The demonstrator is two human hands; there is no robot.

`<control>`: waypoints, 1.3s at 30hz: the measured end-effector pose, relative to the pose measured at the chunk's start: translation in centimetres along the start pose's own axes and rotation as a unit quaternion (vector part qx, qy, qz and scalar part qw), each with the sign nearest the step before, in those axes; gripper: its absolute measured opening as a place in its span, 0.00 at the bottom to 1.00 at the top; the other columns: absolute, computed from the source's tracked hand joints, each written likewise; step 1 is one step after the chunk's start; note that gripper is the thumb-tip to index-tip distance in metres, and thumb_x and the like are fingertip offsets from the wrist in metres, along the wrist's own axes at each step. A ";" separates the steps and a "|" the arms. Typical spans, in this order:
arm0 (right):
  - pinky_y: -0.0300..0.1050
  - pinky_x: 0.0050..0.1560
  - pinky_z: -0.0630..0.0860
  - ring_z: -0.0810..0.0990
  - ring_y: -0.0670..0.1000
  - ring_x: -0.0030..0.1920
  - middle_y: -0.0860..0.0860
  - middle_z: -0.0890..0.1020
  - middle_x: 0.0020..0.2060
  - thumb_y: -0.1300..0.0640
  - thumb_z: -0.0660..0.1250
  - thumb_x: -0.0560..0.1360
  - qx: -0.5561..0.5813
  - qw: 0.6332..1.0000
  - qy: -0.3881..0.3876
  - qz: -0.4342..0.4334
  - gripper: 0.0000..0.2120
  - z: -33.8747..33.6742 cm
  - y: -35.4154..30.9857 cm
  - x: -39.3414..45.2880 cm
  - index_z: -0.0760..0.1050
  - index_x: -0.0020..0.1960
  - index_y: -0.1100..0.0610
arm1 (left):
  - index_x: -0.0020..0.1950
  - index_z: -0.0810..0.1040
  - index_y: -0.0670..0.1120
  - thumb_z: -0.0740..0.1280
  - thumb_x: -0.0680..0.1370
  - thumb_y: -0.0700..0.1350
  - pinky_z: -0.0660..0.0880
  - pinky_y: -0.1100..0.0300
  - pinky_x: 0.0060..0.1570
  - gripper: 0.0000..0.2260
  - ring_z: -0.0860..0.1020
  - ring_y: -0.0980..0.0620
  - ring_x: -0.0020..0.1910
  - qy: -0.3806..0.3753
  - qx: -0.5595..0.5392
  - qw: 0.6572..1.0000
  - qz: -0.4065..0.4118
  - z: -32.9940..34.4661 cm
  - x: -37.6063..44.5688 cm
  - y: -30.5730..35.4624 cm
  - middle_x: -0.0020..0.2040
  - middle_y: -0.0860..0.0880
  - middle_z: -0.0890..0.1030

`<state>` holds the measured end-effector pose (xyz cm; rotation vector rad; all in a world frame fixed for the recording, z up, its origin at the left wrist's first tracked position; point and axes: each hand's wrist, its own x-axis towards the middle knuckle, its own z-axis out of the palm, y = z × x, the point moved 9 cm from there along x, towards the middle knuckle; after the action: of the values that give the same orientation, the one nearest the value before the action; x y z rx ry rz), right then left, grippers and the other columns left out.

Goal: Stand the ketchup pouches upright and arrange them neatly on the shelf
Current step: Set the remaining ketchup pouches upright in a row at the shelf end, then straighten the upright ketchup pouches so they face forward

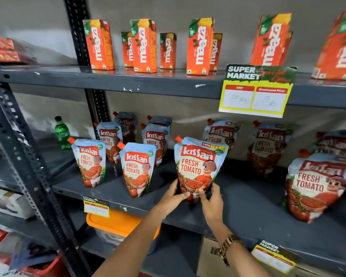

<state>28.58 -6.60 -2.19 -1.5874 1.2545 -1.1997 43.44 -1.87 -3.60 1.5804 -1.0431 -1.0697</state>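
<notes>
Grey metal shelf (116, 191) carries 10 Kissan ketchup pouches; 9 stand apart. 1 ketchup pouch (198, 166) stands upright near the front edge, spout up-left, label forward. Left hand (173, 193) and right hand (211, 202) pinch its bottom corners, fingers closed on it.

Juice cartons (144, 46); green bottle (62, 131)

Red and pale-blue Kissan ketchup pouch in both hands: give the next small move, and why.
Probably settle its base flat on the grey metal shelf and let go. The red and pale-blue Kissan ketchup pouch already stands upright, the left hand and right hand pinching only its bottom edge.
</notes>
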 end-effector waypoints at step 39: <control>0.33 0.38 0.72 0.77 0.52 0.38 0.54 0.79 0.36 0.59 0.69 0.72 0.092 0.944 0.313 -0.045 0.04 -24.6 3.6 0.9 0.76 0.45 0.59 | 0.52 0.78 0.41 0.64 0.73 0.35 0.76 0.62 0.39 0.10 0.79 0.50 0.41 0.285 0.097 0.924 0.238 12.6 -6.0 9.2 0.42 0.49 0.80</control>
<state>4.03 -8.66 1.02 -1.1667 1.4023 -1.9179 28.54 -0.94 3.88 1.5412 -1.0581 -0.1564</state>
